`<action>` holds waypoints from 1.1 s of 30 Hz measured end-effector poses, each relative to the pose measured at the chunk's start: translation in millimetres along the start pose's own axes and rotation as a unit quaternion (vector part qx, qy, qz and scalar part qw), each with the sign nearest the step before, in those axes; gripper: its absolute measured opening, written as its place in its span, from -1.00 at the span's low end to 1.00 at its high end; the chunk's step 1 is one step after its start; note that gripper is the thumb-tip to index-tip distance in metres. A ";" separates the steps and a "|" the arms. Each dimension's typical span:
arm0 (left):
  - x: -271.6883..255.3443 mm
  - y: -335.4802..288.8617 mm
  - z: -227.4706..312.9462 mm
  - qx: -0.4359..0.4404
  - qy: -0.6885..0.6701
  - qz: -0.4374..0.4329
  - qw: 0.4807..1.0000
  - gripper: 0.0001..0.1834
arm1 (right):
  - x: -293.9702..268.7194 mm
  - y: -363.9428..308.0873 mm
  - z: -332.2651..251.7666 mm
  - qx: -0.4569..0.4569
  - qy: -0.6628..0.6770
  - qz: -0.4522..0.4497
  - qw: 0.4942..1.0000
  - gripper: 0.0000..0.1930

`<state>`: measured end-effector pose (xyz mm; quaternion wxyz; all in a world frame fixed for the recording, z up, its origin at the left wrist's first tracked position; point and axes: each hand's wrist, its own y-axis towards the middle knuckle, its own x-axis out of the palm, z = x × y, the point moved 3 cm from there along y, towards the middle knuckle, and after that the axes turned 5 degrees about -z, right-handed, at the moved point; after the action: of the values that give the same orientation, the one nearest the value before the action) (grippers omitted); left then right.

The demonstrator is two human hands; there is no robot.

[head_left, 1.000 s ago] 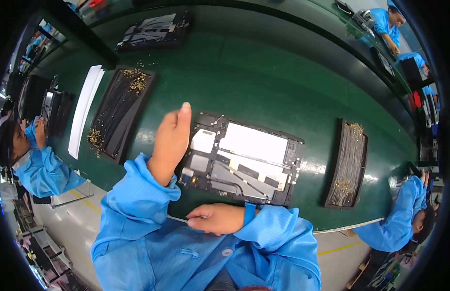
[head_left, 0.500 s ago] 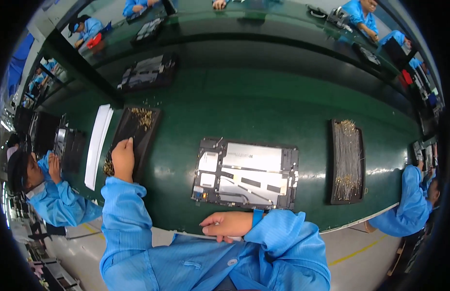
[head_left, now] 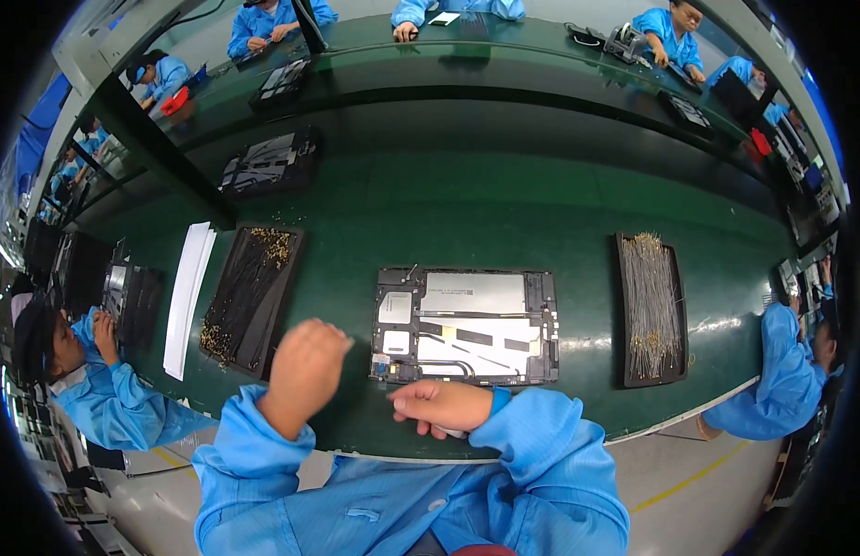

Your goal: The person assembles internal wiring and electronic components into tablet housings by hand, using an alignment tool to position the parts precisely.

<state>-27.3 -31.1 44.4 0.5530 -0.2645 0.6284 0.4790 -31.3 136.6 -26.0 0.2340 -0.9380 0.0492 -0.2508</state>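
My left hand (head_left: 305,375) hangs over the table between a black tray (head_left: 296,243) and an opened tablet (head_left: 474,295). Its fingers are curled together; whatever they hold, if anything, is hidden. Thin black cables (head_left: 252,287) with gold ends fill that tray. My right hand (head_left: 439,406) rests at the tablet's near edge, fingers curled, with a bit of something whitish showing under the palm that I cannot make out. The tablet lies flat, its silver battery, black frame and small boards exposed.
Grey cables (head_left: 651,301) with gold ends lie in a second black tray (head_left: 680,361) on the right. White sheets (head_left: 187,301) lie beside the left tray. A dark post (head_left: 161,148) stands behind them. More tablet parts (head_left: 268,162) sit farther back. Co-workers in blue are around.
My left hand has come out of the black cable tray and moved right, toward the tablet. My right hand stays near the tablet's front edge. The view has shifted slightly.
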 end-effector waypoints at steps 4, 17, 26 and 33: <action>-3.3 -14.5 18.6 0.005 -0.077 0.008 0.997 -0.79 | 12.7 -21.6 -12.5 -0.145 0.219 0.218 0.940 -0.52; -6.3 -18.3 33.9 0.005 -0.093 -0.016 0.996 -0.78 | 9.0 -36.4 12.4 -0.032 0.063 0.238 0.969 -0.60; -2.9 -18.8 37.8 -0.001 -0.100 -0.054 0.993 -0.84 | 11.8 -29.9 36.6 -0.028 0.121 0.206 0.971 -0.56; 3.4 -15.1 34.6 -0.010 -0.113 -0.061 0.992 -0.85 | 3.4 -29.3 32.6 -0.068 0.195 0.234 0.950 -0.58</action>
<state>0.2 -5.6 39.0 0.6458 -0.2521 0.5398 0.4775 -13.0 175.3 -35.8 0.2079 -0.8466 0.3292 -0.3629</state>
